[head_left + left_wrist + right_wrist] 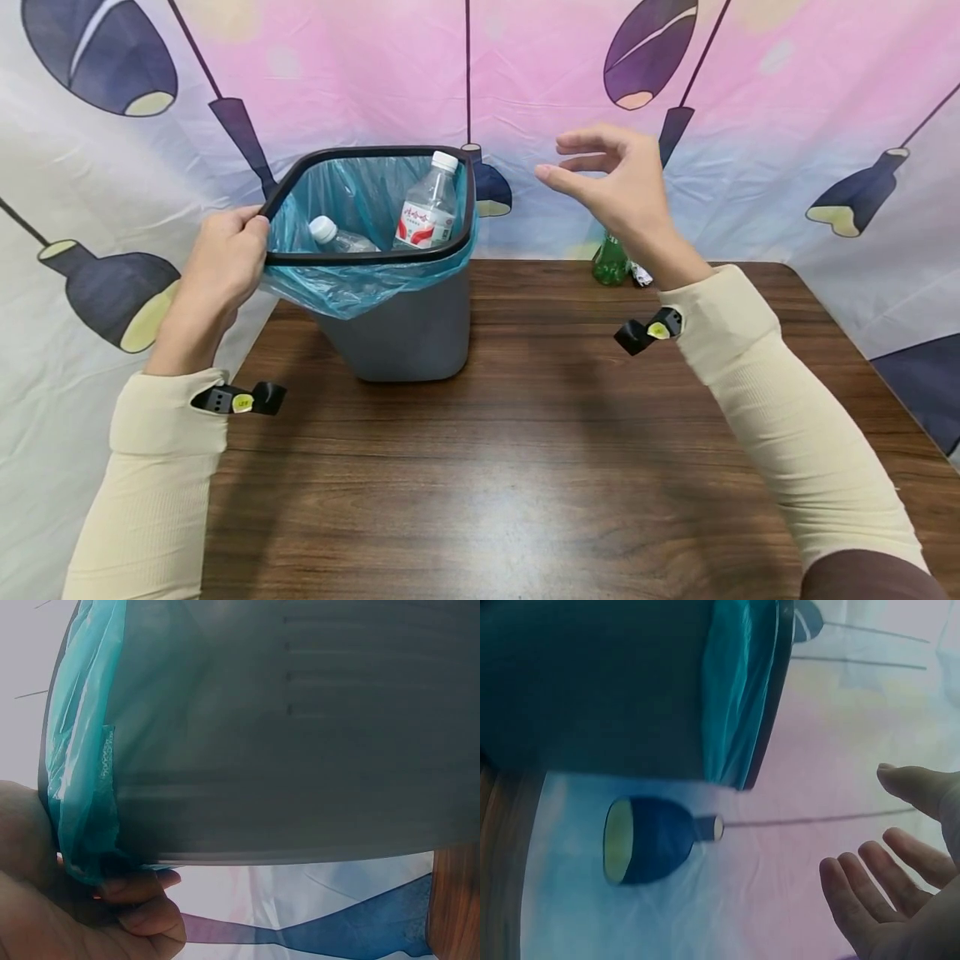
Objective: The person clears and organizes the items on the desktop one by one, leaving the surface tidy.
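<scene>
Both arms wear long, ribbed cream sleeves (780, 400) reaching the wrists, each wrist carrying a small black clip-on camera mount (242, 400) with a round yellow sticker, and a dark brown cuff (870, 579) shows at the right upper arm.

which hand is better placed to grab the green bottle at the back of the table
Right. The right hand is open, holds nothing and hovers just above the green bottle, while the left hand grips the bin rim on the far side.

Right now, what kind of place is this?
Probably a staged indoor recording corner: a wooden table boxed in by a hung lamp-print cloth, with a lined waste bin holding plastic bottles.
</scene>
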Demonstrator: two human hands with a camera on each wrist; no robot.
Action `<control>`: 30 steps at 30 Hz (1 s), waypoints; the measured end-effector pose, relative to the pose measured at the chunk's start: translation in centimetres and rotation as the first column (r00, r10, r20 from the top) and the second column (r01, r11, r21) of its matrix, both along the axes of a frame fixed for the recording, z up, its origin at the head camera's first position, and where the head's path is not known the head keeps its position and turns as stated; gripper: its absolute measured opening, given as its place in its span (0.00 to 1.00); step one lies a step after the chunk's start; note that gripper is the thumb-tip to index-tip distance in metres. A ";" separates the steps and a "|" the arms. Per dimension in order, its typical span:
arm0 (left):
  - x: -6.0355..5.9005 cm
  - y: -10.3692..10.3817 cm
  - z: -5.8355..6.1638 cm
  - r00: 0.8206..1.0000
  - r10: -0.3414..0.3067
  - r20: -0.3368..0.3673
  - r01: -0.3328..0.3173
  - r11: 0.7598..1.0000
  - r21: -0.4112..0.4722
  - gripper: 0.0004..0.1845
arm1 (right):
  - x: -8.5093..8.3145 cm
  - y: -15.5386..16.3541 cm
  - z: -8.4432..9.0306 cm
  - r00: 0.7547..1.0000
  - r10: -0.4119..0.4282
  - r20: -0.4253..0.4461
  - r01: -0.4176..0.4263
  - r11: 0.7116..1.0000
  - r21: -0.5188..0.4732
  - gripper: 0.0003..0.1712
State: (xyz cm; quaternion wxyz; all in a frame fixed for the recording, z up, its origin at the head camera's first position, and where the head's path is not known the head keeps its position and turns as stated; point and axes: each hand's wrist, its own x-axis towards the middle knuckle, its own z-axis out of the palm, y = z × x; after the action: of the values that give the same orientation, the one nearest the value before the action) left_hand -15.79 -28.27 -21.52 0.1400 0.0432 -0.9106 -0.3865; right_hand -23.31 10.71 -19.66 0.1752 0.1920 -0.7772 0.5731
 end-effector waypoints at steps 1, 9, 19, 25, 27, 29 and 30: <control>0.0 0.0 0.0 1.000 -0.002 -0.002 0.002 1.000 0.003 0.31 | -0.1 0.4 -0.2 1.000 -0.008 0.005 0.008 1.000 -0.002 0.25; 0.1 0.0 0.0 1.000 0.001 -0.020 -0.002 1.000 -0.010 0.30 | -0.6 4.0 -1.4 0.994 -0.090 0.057 0.088 0.995 0.036 0.28; 0.0 0.0 -0.1 1.000 0.003 -0.010 -0.003 1.000 -0.018 0.30 | -1.2 8.0 -3.4 0.975 -0.194 0.110 0.185 0.979 0.081 0.27; 0.1 0.0 -0.1 1.000 0.006 -0.001 -0.006 1.000 -0.019 0.30 | -1.3 10.0 -4.7 0.948 -0.275 0.158 0.245 0.951 0.186 0.33; 0.1 0.0 -0.1 1.000 0.008 -0.004 -0.009 1.000 -0.022 0.30 | -1.3 10.7 -5.1 0.939 -0.297 0.171 0.259 0.942 0.213 0.35; 0.1 0.0 0.0 1.000 0.010 -0.009 -0.010 1.000 -0.025 0.29 | -1.4 11.3 -5.6 0.931 -0.316 0.185 0.272 0.935 0.227 0.36; 0.1 0.0 0.0 1.000 0.010 -0.012 -0.010 1.000 -0.027 0.29 | -1.5 11.6 -5.8 0.926 -0.324 0.195 0.278 0.932 0.231 0.36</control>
State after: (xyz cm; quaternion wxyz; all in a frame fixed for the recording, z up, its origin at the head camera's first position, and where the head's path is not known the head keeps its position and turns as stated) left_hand -15.72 -28.25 -21.54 0.1478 0.0436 -0.9147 -0.3736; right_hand -24.78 22.34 -25.44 0.1504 0.0187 -0.8658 0.4769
